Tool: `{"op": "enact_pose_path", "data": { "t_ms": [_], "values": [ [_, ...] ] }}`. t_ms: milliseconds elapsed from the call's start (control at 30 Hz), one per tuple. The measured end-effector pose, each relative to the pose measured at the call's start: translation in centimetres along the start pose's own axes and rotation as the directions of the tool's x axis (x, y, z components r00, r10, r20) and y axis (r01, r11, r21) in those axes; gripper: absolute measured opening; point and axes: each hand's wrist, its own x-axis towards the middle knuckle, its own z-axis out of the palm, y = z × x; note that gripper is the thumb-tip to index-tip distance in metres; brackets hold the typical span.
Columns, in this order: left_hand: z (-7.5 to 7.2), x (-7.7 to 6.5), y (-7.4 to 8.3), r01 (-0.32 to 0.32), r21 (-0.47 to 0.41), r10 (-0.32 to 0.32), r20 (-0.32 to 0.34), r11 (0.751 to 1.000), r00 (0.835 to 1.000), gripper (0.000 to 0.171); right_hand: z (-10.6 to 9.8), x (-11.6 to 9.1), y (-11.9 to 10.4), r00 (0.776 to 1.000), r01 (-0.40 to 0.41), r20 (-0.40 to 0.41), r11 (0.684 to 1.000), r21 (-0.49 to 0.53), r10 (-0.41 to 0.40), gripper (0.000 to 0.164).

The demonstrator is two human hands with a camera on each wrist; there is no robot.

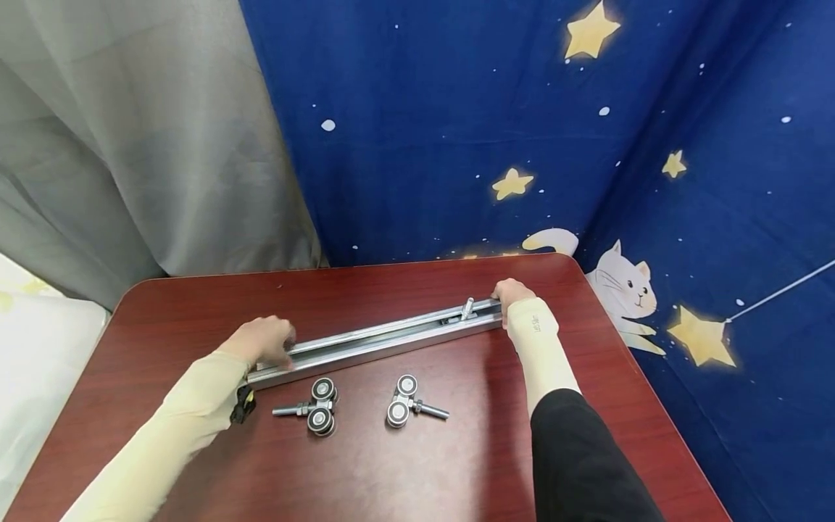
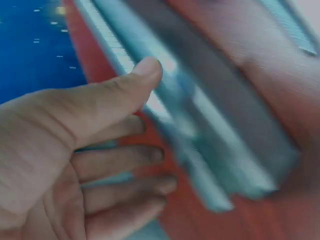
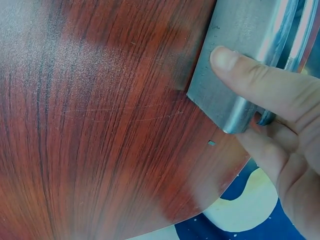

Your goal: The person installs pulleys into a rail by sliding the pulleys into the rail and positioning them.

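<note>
A long metal channel rail [image 1: 391, 348] lies at a slant on the table, its slot facing up. A bolt [image 1: 467, 308] stands up out of the slot near the right end. My right hand [image 1: 512, 296] grips that end; in the right wrist view the thumb presses the rail's side wall [image 3: 230, 75] and the fingers reach round the far side. Around the left end is my left hand [image 1: 264, 339]. Its thumb [image 2: 142, 75] overlaps the near lip in the left wrist view, while the other fingers extend loosely beside the rail.
Two roller trolleys with threaded bolts lie in front of the rail: the left trolley [image 1: 322, 407] has its bolt pointing left, the right trolley [image 1: 403, 402] points right. The red-brown table [image 1: 417, 478] meets a blue star-patterned curtain [image 1: 424, 145] and a grey curtain [image 1: 163, 159] behind.
</note>
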Motion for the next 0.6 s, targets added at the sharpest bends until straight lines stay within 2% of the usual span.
{"op": "enact_pose_path", "data": {
  "t_ms": [67,133,200,300,433,600],
  "values": [
    [-1.3,1.0,1.2,-0.036,0.022,0.037,-0.024,0.999,0.999,0.036,0.0,0.0,0.0,1.000,-0.007,0.013,1.000,-0.005,0.007,0.080],
    [-2.5,2.0,2.8,-0.084,0.070,0.090,-0.079,0.994,0.993,0.032,-0.1,0.0,-0.1,1.000,-0.003,0.026,1.000,-0.009,0.003,0.081],
    [-3.7,2.9,4.8,-0.120,0.120,0.136,-0.136,0.985,0.981,0.031,-0.2,0.1,-0.2,0.999,0.004,0.037,1.000,-0.013,-0.004,0.083],
    [-5.0,4.3,8.3,-0.184,0.167,0.214,-0.186,0.969,0.959,0.036,-0.2,0.0,-0.1,0.999,0.005,0.039,1.000,-0.020,-0.004,0.085],
    [-5.8,6.4,12.2,-0.256,0.178,0.292,-0.224,0.950,0.930,0.039,-0.2,-0.3,0.0,0.999,0.001,0.032,1.000,-0.019,0.000,0.083],
    [-6.2,9.3,15.7,-0.302,0.165,0.337,-0.263,0.939,0.904,0.036,-0.2,-0.4,0.1,1.000,0.028,0.008,1.000,0.001,-0.028,0.081]
  ]
}}
